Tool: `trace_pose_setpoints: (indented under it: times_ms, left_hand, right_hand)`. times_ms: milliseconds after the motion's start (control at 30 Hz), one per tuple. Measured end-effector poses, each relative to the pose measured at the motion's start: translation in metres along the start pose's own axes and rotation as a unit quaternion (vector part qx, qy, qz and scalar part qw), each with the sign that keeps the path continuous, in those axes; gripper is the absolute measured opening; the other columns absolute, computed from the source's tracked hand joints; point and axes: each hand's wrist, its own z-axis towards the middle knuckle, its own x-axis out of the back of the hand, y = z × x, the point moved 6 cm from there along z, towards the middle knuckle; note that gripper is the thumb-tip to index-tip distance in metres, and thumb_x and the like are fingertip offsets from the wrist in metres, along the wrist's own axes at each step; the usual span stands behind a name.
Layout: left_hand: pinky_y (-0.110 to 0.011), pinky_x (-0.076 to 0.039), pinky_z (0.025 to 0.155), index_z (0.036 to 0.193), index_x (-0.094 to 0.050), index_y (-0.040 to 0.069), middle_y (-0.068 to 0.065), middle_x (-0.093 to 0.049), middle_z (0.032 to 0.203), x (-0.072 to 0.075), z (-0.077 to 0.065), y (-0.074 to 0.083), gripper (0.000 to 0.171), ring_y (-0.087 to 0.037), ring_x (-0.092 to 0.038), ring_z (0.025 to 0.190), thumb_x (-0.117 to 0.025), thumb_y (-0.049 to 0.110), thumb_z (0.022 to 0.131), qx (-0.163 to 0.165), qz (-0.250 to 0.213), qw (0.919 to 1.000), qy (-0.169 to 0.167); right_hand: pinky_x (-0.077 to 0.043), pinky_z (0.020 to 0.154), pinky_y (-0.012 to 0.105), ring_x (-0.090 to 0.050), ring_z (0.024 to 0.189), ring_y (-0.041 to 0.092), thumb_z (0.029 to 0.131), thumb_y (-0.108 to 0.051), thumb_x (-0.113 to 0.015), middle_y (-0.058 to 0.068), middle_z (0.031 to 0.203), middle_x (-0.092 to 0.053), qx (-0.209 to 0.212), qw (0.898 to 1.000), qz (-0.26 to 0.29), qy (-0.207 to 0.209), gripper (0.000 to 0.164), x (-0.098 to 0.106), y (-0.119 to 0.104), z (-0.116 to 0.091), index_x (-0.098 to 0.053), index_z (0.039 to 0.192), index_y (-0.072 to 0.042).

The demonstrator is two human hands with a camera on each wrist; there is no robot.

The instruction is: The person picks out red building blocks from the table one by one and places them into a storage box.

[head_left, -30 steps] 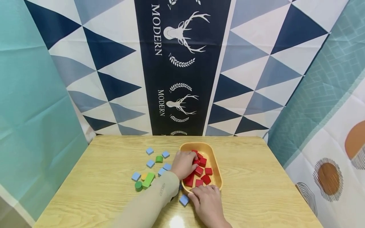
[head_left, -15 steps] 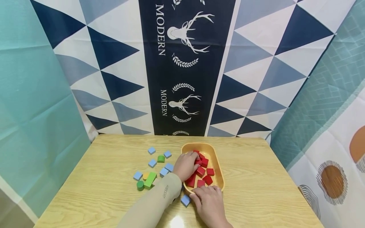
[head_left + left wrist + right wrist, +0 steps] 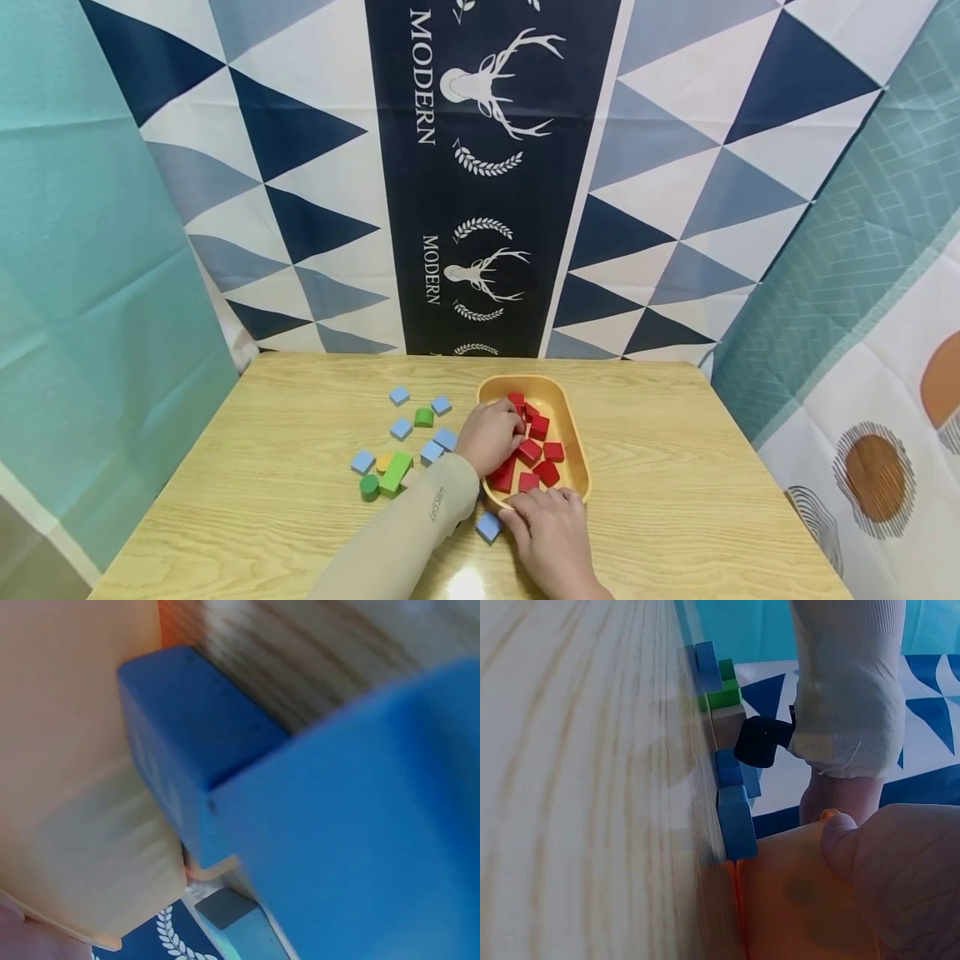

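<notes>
While your left hand is pinching red blocks | your right hand is gripping the orange tray rim.

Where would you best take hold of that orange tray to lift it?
Probably by the tray's long right rim, coming from the right: that side is bare, the raised lip gives fingers an edge, while the left hand reaches over the left rim and the right hand rests at the near end.

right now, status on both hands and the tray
Left hand in orange tray, fingers among red blocks. Right hand grips tray's near rim. Blue block on table beside right hand.
</notes>
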Motion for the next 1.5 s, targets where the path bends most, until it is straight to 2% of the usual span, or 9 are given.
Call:
trace_pose_setpoints:
  times_ms: [133, 300, 833, 1133, 1500]
  left_hand:
    - [-0.032, -0.053, 0.103, 0.103, -0.086, 0.026, 0.006, -0.074, 0.110, -0.0002, 0.0005, 0.0022, 0.016, -0.012, -0.069, 0.104, -0.079, 0.040, 0.098, -0.022, 0.024, 0.9994, 0.005]
    - [-0.032, -0.055, 0.100, 0.103, -0.086, 0.027, 0.009, -0.079, 0.104, 0.0008, 0.0004, 0.0043, 0.017, -0.010, -0.072, 0.102, -0.078, 0.041, 0.098, -0.029, 0.036, 0.9989, 0.008]
    - [-0.034, -0.055, 0.101, 0.102, -0.086, 0.026, 0.008, -0.081, 0.101, 0.0012, 0.0005, 0.0043, 0.017, -0.010, -0.072, 0.098, -0.079, 0.041, 0.098, -0.029, 0.021, 0.9993, 0.011]
    - [-0.034, -0.055, 0.101, 0.102, -0.086, 0.026, 0.008, -0.081, 0.100, 0.0016, 0.0008, 0.0038, 0.016, -0.011, -0.072, 0.098, -0.079, 0.040, 0.097, -0.021, 0.015, 0.9996, 0.009]
    - [-0.034, -0.054, 0.103, 0.102, -0.086, 0.025, 0.008, -0.081, 0.102, -0.0005, 0.0016, 0.0016, 0.016, -0.011, -0.072, 0.100, -0.080, 0.039, 0.097, -0.012, 0.001, 0.9999, 0.008]
  right_hand:
    - [-0.042, 0.089, 0.044, -0.063, 0.084, 0.012, 0.089, -0.033, -0.085, -0.015, 0.084, -0.071, 0.012, 1.000, -0.005, 0.016, 0.010, 0.0021, -0.0013, -0.0006, -0.075, 0.087, -0.030]
    - [-0.042, 0.089, 0.044, -0.063, 0.084, 0.012, 0.089, -0.034, -0.085, -0.016, 0.084, -0.071, 0.014, 1.000, -0.006, 0.020, 0.011, 0.0027, -0.0012, -0.0009, -0.075, 0.087, -0.031]
    - [-0.041, 0.089, 0.042, -0.062, 0.083, 0.011, 0.087, -0.032, -0.087, -0.014, 0.084, -0.071, 0.018, 0.999, -0.008, 0.030, 0.012, 0.0038, -0.0019, -0.0015, -0.076, 0.087, -0.028]
    - [-0.042, 0.092, 0.043, -0.063, 0.086, 0.012, 0.090, -0.032, -0.084, -0.013, 0.085, -0.072, -0.006, 1.000, 0.001, -0.004, 0.009, 0.0010, -0.0003, -0.0007, -0.077, 0.089, -0.027]
    - [-0.041, 0.091, 0.043, -0.063, 0.085, 0.011, 0.089, -0.032, -0.085, -0.015, 0.084, -0.071, 0.005, 1.000, -0.003, 0.010, 0.010, 0.0026, -0.0014, 0.0000, -0.076, 0.088, -0.028]
